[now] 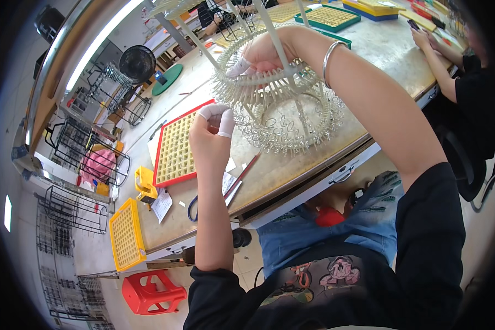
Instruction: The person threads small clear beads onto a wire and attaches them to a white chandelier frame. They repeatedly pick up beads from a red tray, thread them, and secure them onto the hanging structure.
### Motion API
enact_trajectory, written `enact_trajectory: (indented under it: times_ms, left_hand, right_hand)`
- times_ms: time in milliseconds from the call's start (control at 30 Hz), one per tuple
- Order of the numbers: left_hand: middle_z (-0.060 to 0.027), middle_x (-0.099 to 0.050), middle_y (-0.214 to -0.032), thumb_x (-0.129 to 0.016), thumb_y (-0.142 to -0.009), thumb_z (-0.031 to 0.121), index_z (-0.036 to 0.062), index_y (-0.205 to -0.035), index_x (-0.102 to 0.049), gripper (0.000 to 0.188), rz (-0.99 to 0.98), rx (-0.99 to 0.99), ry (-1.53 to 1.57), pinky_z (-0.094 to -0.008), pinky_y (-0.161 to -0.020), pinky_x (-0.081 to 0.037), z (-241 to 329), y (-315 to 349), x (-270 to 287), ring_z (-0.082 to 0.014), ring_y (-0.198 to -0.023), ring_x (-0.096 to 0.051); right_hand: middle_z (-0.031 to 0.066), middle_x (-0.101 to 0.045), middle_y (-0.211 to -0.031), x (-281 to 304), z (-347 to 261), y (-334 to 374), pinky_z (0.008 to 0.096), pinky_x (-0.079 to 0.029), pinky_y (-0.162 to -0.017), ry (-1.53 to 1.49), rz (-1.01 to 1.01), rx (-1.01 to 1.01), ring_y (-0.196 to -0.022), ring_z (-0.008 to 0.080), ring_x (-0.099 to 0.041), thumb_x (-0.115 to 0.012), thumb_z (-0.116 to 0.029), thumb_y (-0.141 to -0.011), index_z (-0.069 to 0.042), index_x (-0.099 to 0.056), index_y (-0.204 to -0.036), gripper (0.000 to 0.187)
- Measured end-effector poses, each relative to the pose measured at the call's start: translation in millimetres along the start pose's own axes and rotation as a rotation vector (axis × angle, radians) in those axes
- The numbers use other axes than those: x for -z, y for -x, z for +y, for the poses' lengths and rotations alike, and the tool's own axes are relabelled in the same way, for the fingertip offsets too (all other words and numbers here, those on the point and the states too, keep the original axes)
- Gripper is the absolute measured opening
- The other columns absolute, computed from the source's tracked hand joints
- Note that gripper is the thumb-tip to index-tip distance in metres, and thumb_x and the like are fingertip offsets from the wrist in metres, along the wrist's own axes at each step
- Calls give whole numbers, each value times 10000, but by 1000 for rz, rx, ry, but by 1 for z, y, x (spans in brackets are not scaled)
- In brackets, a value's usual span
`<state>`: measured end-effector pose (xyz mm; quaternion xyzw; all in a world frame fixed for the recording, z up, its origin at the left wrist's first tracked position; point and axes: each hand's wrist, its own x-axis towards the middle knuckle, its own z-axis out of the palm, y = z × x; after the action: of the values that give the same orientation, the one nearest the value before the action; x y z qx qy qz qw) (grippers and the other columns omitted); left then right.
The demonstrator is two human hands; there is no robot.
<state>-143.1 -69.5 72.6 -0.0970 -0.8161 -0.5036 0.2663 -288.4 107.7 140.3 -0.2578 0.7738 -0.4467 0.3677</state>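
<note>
White rack [289, 71] stands long-axis upright, right hand [263, 54] between its posts, left hand [212, 125] curled at its left; can't tell either grip.

head-worn fisheye | faces down over table [380, 41] | left hand [210, 132], right hand [262, 53] near

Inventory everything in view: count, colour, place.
Tiered stand: one, off-white, at the hands
Wire rings: many, silvery, on the stand
Table: one, grey, below stand
Partitioned tray: one, red-rimmed, left of stand
Corner tray: one, yellow, table's left end
Dispenser: one, yellow, between those trays
Other trays: several, green, yellow, blue, far side
Round mat: one, green, upper left
Fan: one, black, upper left
Wire racks: several, black, left
Stool: one, red, lower-left floor
Co-worker: at least one, black sleeve, right edge
Left hand: one, white finger covers, stand's left
Right hand: one, white finger covers, among posts
</note>
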Motion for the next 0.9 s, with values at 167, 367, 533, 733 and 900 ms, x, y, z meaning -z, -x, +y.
enact_trajectory:
  times_ms: [167, 367, 533, 733, 900]
  left_hand:
    - [-14, -589, -708, -624, -793, 103, 3, -877, -613, 131, 15, 32, -25, -210, -579, -424, 2, -1, 0, -64, -615, -512]
    - [-13, -582, -688, -633, -784, 104, 9, -858, -623, 121, 95, 20, -110, -213, -571, -418, 7, -3, -5, -64, -595, -504]
    - [-15, -573, -672, -640, -778, 97, 29, -847, -635, 97, 154, -37, -238, -218, -552, -401, 11, 6, -2, -68, -603, -507]
    - [-13, -560, -695, -648, -768, 77, 52, -847, -638, 84, 232, -102, -207, -221, -542, -392, -6, 30, 11, -76, -594, -490]
    - [-32, -549, -741, -621, -781, 38, 28, -871, -613, 91, 292, -148, -191, -233, -562, -399, -46, 73, 11, -99, -608, -479]
  right_hand:
    - [31, -599, -778, 0, -3, 3, 186, -409, -460, 41, -12, -24, -583, 43, -521, -560, -268, -857, -59, -592, -859, 212]
    - [35, -587, -754, -4, -5, 8, 208, -380, -471, 142, 56, 12, -561, 54, -487, -556, -331, -848, -50, -581, -829, 283]
    - [41, -594, -778, -10, -5, 9, 221, -390, -494, -1, -10, 48, -557, 69, -486, -540, -333, -847, -49, -585, -915, 296]
    - [109, -622, -907, -5, 1, 17, 216, -451, -570, -13, 148, 89, -735, 114, -602, -519, -294, -857, -1, -555, -1039, 346]
    - [117, -623, -955, -3, 7, 54, 265, -531, -727, 30, 683, 295, -849, 165, -627, -537, -218, -854, -8, -571, -1055, 293]
